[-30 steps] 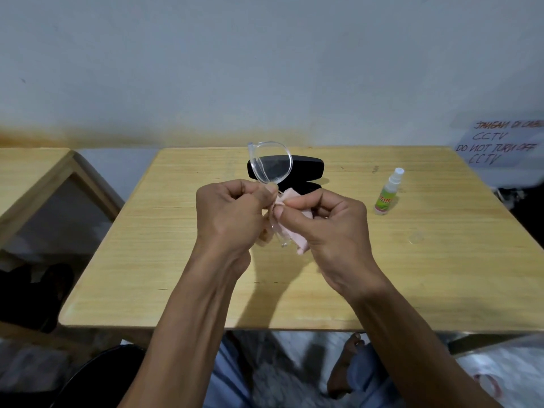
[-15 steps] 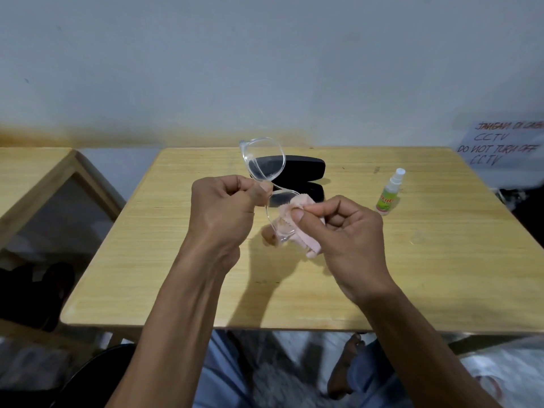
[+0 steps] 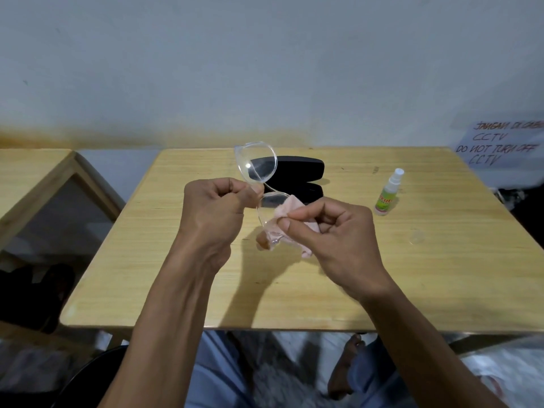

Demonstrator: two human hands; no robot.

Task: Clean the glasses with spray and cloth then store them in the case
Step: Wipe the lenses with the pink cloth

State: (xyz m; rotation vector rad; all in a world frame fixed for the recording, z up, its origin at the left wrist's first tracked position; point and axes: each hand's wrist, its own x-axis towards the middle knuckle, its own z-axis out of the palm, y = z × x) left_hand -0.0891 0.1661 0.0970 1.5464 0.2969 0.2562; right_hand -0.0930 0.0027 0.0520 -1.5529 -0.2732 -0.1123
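My left hand (image 3: 216,212) pinches the clear-framed glasses (image 3: 256,166) at the bridge, holding them upright above the wooden table (image 3: 441,275). One lens stands above my fingers, the other hangs below. My right hand (image 3: 329,234) pinches a pink cloth (image 3: 290,212) around the lower lens. Behind the hands lies the black case (image 3: 297,169), open, partly hidden by the glasses and cloth. A small spray bottle (image 3: 388,193) with a green label and white nozzle stands to the right.
A second wooden table (image 3: 35,178) stands at the left across a gap. A paper notice (image 3: 500,148) hangs on the wall at the far right. My knees and a bare foot (image 3: 343,366) show below the table's front edge.
My left hand has shifted left and tilted the glasses, and my right hand has slid the cloth down and right along the lower lens, so the hands stand farther apart.
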